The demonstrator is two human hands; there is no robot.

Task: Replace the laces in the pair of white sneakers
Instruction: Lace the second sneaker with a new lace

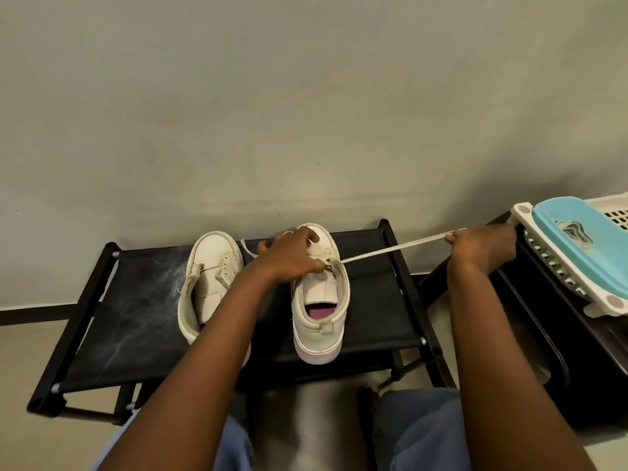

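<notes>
Pale wall [306,96] fills the upper half of the frame. Below it, one black fabric rack [142,300] serves as a low work surface in the lower middle. At the right edge a dark cabinet [577,368] carries one white basket [557,283] under a blue lid [584,246].

Two white sneakers stand on the rack, toes to the wall, probably so the eyelets face the person. The bare sneaker [210,266], left of centre, shows no lace in its eyelets. The held sneaker [321,321], at centre, is pinned by the left hand [292,256], whose fingers curl over its front. That grip likely stops the shoe sliding while the lace is drawn.

The right hand [482,246], at middle right, pinches one flat lace [394,249] and holds it taut, sloping up from the eyelets. Whether it is being fed in or drawn out I cannot tell. A short white strand [248,248] shows beyond the left hand, perhaps the other end.
</notes>
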